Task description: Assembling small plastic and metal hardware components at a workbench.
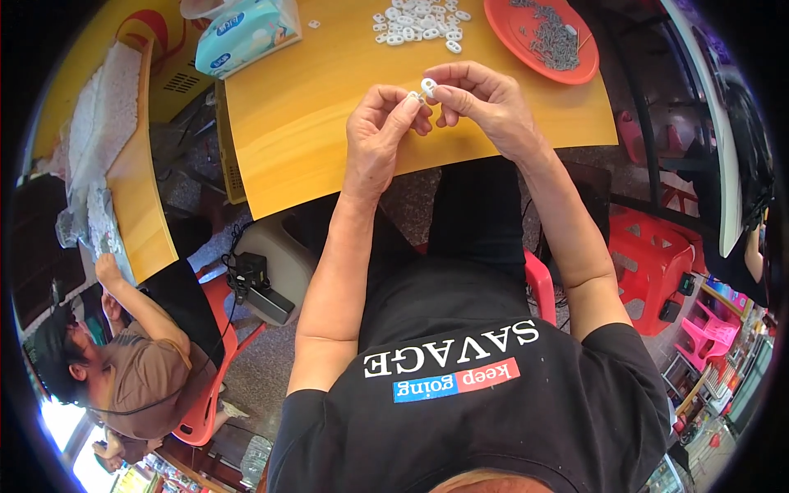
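Note:
Over the near part of the wooden table, both of my hands are raised close together with the fingertips almost meeting. My left hand [380, 135] is closed, pinching a small white plastic piece [414, 98] between thumb and forefinger. My right hand [485, 103] pinches a white oval plastic piece with holes [428, 85], held beside the other one. Whether the two pieces touch is too small to tell. Beyond my hands lies a loose pile of similar white oval plastic pieces [419, 23]. To its right, a red plate [501, 37] bears a heap of small grey metal parts [556, 45].
A blue-and-white tissue pack [246, 34] sits at the table's far left. The wooden table's [304, 123] near edge runs below my wrists. At left, another person [144, 361] works at a second table [140, 189] holding clear plastic bags. Red stools [649, 271] stand at right.

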A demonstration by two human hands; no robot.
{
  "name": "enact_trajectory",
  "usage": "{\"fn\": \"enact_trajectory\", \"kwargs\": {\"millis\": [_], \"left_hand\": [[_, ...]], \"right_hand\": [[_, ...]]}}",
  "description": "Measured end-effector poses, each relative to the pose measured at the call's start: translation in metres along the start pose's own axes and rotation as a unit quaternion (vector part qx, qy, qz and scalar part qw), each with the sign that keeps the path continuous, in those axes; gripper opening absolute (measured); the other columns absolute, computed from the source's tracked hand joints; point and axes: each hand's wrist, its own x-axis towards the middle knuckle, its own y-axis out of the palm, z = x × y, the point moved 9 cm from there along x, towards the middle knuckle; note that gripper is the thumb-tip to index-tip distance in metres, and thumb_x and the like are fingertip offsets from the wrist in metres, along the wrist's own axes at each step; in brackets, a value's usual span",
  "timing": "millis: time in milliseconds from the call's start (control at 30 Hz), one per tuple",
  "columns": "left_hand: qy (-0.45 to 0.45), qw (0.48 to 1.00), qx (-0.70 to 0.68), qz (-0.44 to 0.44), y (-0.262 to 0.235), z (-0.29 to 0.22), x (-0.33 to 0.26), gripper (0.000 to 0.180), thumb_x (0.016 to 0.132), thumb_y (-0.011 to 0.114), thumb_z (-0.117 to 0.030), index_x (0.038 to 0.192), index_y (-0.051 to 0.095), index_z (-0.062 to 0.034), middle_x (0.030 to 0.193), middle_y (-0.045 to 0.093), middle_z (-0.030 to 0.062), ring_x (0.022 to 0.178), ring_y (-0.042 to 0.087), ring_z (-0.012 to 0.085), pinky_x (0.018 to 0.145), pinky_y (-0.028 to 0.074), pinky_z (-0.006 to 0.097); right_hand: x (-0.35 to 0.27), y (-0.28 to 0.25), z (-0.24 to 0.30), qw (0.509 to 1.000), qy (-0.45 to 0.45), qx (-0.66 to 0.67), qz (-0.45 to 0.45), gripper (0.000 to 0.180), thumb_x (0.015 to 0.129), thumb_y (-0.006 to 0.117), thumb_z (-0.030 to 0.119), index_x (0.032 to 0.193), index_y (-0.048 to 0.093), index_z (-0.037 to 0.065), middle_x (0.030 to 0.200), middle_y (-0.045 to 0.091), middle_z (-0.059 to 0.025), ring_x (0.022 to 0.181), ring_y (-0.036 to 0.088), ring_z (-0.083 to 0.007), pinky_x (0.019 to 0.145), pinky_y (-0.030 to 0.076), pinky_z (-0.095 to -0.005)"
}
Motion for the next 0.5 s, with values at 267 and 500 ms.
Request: {"fn": "enact_trajectory", "kwargs": {"millis": [267, 500], "left_hand": [[-0.007, 1.0, 0.01, -0.001, -0.001, 0.002, 0.0, 0.012, 0.095, 0.062, -0.011, 0.098, 0.057, -0.0005, 0.086, 0.065, 0.0083, 0.073, 0.061, 0.0129, 0.07, 0.051, 0.026], [-0.007, 1.0, 0.015, 0.0, -0.001, 0.003, -0.001, 0.012, 0.095, 0.062, -0.011, 0.097, 0.056, -0.0003, 0.085, 0.065, 0.0082, 0.073, 0.061, 0.0125, 0.07, 0.051, 0.026]], "right_hand": [[0.0, -0.002, 0.003, 0.999, -0.024, -0.024, -0.012, 0.029, 0.095, 0.065, 0.014, 0.116, 0.062, -0.006, 0.091, 0.066, -0.0045, 0.072, 0.06, -0.0074, 0.067, 0.052, -0.0219], [-0.001, 0.002, 0.012, 0.995, -0.045, -0.085, -0.017, 0.026, 0.094, 0.064, 0.013, 0.115, 0.065, -0.004, 0.091, 0.067, -0.003, 0.07, 0.059, -0.0059, 0.065, 0.051, -0.0209]]}}
